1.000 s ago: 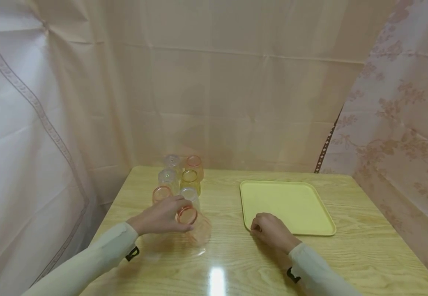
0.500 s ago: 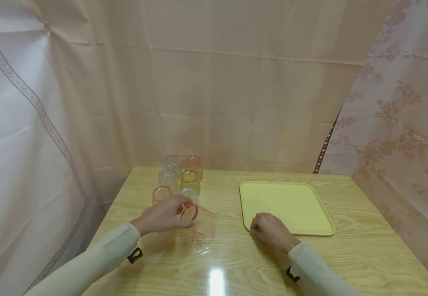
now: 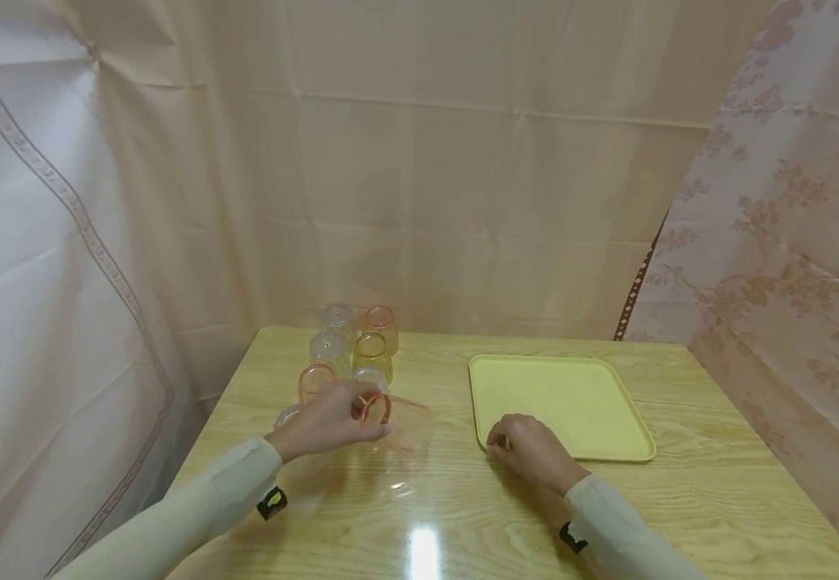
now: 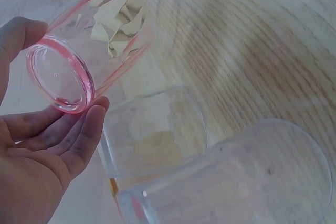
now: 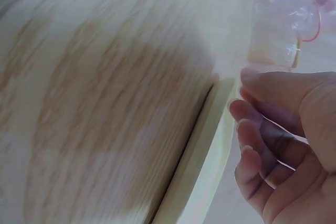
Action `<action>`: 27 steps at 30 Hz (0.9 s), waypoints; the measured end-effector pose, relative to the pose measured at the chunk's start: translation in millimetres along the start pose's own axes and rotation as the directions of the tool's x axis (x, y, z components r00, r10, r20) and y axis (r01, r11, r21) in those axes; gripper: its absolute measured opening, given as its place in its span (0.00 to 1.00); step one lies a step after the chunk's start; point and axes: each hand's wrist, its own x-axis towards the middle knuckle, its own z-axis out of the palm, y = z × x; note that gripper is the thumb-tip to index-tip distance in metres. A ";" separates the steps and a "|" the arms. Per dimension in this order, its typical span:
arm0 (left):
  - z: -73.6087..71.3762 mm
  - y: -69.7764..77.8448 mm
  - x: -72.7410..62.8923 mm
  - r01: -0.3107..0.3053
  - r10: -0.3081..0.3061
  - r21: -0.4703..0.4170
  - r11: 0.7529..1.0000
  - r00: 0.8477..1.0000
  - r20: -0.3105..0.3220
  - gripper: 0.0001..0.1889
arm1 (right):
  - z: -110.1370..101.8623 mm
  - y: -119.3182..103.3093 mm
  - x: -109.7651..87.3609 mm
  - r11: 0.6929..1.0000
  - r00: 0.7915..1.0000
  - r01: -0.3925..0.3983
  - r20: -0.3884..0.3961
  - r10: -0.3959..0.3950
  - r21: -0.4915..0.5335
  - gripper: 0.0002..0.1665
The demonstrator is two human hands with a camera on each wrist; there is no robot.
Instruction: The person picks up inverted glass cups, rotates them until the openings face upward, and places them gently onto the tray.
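My left hand (image 3: 327,420) pinches a pink-orange tinted drinking glass (image 3: 411,423) near its base, thumb on one side and fingers on the other. The glass is tilted onto its side above the table, mouth toward the right. In the left wrist view its thick pink base ring (image 4: 60,74) faces the camera, and two clear glasses (image 4: 157,129) stand close to the hand. At the near-left corner of a yellow tray (image 3: 557,395) is my right hand (image 3: 533,453), fingers loosely bent around nothing. Whether it touches the rim I cannot tell.
Several upside-down glasses stand grouped at the table's left: a yellow one (image 3: 372,356), an orange one (image 3: 316,379), a pink one (image 3: 381,324) and clear ones (image 3: 328,348). Behind the wooden table (image 3: 434,362) hangs a beige curtain (image 3: 463,201); patterned cloth (image 3: 803,266) hangs at right.
The held glass has swung from mouth-down toward its side, its mouth turning right. My left hand has shifted slightly right, uncovering part of a clear glass behind it. The right hand stays nearly still.
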 end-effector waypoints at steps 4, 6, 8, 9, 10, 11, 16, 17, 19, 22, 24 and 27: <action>3.0 4.1 2.0 0.013 -0.013 -0.021 1.000 1.000 -0.019 0.20 | -2.0 -3.2 2.1 0.985 1.000 -0.006 0.016 0.003 0.174 0.04; 4.5 6.0 2.6 0.018 -0.019 -0.035 0.999 0.999 -0.033 0.20 | -3.3 -5.7 2.9 0.967 1.000 -0.016 0.030 0.009 0.255 0.06; 6.3 7.3 3.1 0.024 -0.026 -0.052 0.998 0.999 -0.047 0.20 | -4.7 -8.7 3.5 0.946 0.999 -0.038 0.046 0.025 0.322 0.09; 7.3 7.9 3.4 0.029 -0.033 -0.061 0.998 0.998 -0.053 0.21 | -5.2 -10.0 3.8 0.933 0.998 -0.057 0.059 0.038 0.357 0.11; 8.3 8.6 3.4 0.036 -0.040 -0.072 0.997 0.998 -0.058 0.23 | -5.9 -11.4 4.1 0.916 0.996 -0.078 0.072 0.054 0.393 0.13; 9.1 9.3 3.5 0.045 -0.050 -0.080 0.996 0.997 -0.063 0.24 | -6.6 -12.9 4.6 0.898 0.994 -0.102 0.087 0.072 0.428 0.16; 13.3 12.5 5.1 0.078 -0.087 -0.114 0.990 0.993 -0.074 0.27 | -11.0 -20.7 6.9 0.754 0.972 -0.233 0.168 0.164 0.614 0.24; 14.3 13.0 5.5 0.082 -0.092 -0.119 0.990 0.993 -0.077 0.27 | -11.8 -22.4 7.4 0.720 0.967 -0.254 0.181 0.179 0.646 0.25; 16.3 13.7 6.6 0.089 -0.099 -0.126 0.988 0.992 -0.079 0.29 | -13.2 -25.6 8.4 0.667 0.961 -0.275 0.192 0.198 0.692 0.25; 19.5 14.8 8.4 0.089 -0.101 -0.150 0.985 0.992 -0.074 0.30 | -14.7 -30.2 10.8 0.627 0.962 -0.270 0.183 0.202 0.730 0.23; 21.5 15.8 9.3 0.092 -0.105 -0.172 0.981 0.992 -0.069 0.29 | -15.1 -32.8 12.1 0.614 0.965 -0.258 0.172 0.196 0.746 0.22; 24.5 17.3 10.3 0.097 -0.111 -0.192 0.977 0.992 -0.064 0.29 | -14.9 -35.7 13.4 0.592 0.966 -0.252 0.167 0.195 0.765 0.20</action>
